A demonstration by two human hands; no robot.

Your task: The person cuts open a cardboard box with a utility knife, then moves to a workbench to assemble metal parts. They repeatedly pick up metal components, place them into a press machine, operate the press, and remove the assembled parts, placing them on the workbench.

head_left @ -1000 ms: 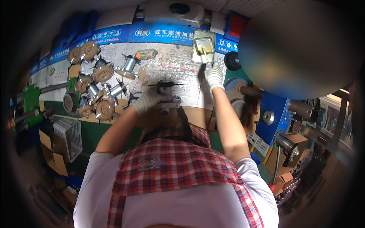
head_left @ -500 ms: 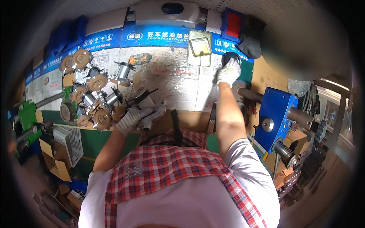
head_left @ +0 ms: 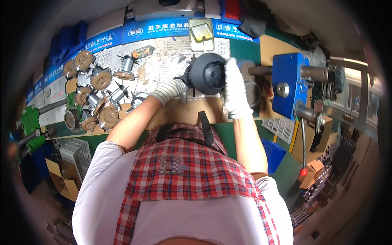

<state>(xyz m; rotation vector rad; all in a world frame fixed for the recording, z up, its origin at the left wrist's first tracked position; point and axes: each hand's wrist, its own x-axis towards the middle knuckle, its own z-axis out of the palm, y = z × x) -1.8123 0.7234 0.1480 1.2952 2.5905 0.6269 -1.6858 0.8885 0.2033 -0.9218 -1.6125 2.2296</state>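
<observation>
I hold a round black housing part (head_left: 207, 74) above the workbench between both gloved hands. My right hand (head_left: 234, 87) grips its right side with the fingers wrapped around the rim. My left hand (head_left: 171, 79) is at its left side, where thin metal pins stick out; whether it grips the part or only touches it is hard to tell. Several motor assemblies with tan discs (head_left: 94, 98) lie on the bench to my left.
A blue press-like machine (head_left: 286, 83) with metal shafts stands at the right of the bench. A green clamp tool (head_left: 29, 126) sits at the far left. A small yellowish tray (head_left: 201, 29) rests at the back. Cardboard boxes (head_left: 61, 181) and a blue bin (head_left: 272, 153) are on the floor.
My right hand has brought the black housing from the far right to the middle in front of me. My left hand left the small tool on the bench and rose to meet the part.
</observation>
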